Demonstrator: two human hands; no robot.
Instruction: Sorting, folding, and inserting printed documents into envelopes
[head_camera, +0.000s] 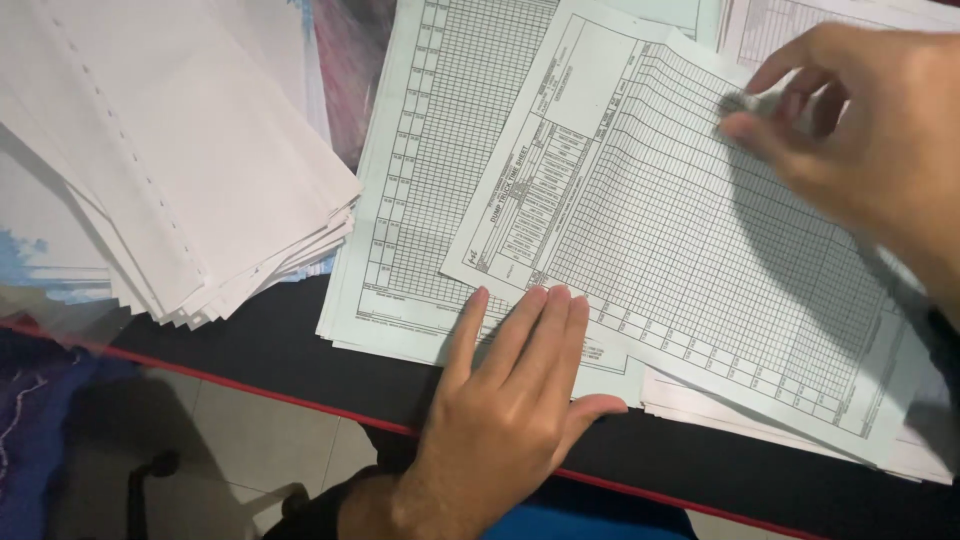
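Top printed grid sheet (690, 250): lies skewed on stack of like forms (430, 180), black table w/ red edge (270, 350). Left hand (510, 400) flat, fingers spread, pressing sheet's near edge. Right hand (860, 130) at far corner, fingers curled, pinching paper. Blank white paper pile (170, 150) to left, apart.

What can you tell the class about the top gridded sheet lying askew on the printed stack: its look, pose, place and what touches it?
The top gridded sheet is thin white paper printed with a fine black grid and small header boxes. It lies flat but skewed on the printed stack, which sits on a dark table. The left hand rests its fingertips at its near edge; the right hand, blurred, touches its far part.
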